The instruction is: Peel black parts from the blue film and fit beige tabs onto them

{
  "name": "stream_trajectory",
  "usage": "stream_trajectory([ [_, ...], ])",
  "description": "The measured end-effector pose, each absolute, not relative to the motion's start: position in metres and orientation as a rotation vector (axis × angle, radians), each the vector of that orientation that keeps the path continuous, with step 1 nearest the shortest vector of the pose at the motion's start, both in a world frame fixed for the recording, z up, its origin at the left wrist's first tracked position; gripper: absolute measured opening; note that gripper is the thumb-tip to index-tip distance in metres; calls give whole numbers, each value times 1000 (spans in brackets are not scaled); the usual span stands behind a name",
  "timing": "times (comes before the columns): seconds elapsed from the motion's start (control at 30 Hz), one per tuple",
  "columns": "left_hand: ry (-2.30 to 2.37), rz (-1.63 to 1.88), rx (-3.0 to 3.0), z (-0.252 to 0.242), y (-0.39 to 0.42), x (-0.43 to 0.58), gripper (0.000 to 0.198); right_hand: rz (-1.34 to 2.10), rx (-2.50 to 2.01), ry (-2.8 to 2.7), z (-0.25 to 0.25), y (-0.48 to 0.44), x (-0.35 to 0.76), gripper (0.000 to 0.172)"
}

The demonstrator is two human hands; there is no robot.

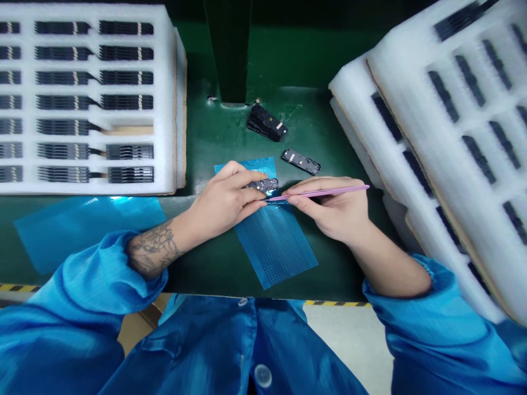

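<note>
My right hand [337, 211] is closed around slim pink tweezers [329, 192], whose tips reach left to the blue film by my left fingertips. My left hand [230, 195] grips a small black electronic part [269, 185] with its fingers over one end, and the thumb lies near the tweezer tips. Beneath both hands is a blue film sheet [275, 241] covered with rows of tiny dark pieces. Beyond my right hand, a similar black part [300, 161] lies flat, and behind it sits a small stack of such parts [267, 123]. Whether the tweezers pinch anything is too small to tell.
White foam trays [168, 99] filled with black parts stand at the left. More foam trays [395, 66] lean at the right, close to my forearm. Another blue sheet [90, 225] lies at the left, and a green post [230, 55] rises at the back of the green bench [341, 269].
</note>
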State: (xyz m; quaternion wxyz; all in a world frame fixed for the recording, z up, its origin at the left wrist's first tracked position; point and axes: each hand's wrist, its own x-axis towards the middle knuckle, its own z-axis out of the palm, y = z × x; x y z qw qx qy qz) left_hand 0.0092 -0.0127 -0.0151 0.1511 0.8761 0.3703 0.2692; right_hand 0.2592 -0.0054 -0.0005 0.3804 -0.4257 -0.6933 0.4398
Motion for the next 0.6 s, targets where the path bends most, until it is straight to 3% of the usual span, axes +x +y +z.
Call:
stream_trajectory([
  [0.13,1040,778,2555,-13,-13,9,20,1081,-1154,-1625,0,-2,258,4],
  [0.6,1046,751,2586,-12,-15,10,22,1130,-1292,-1403,-10,0,258,14],
])
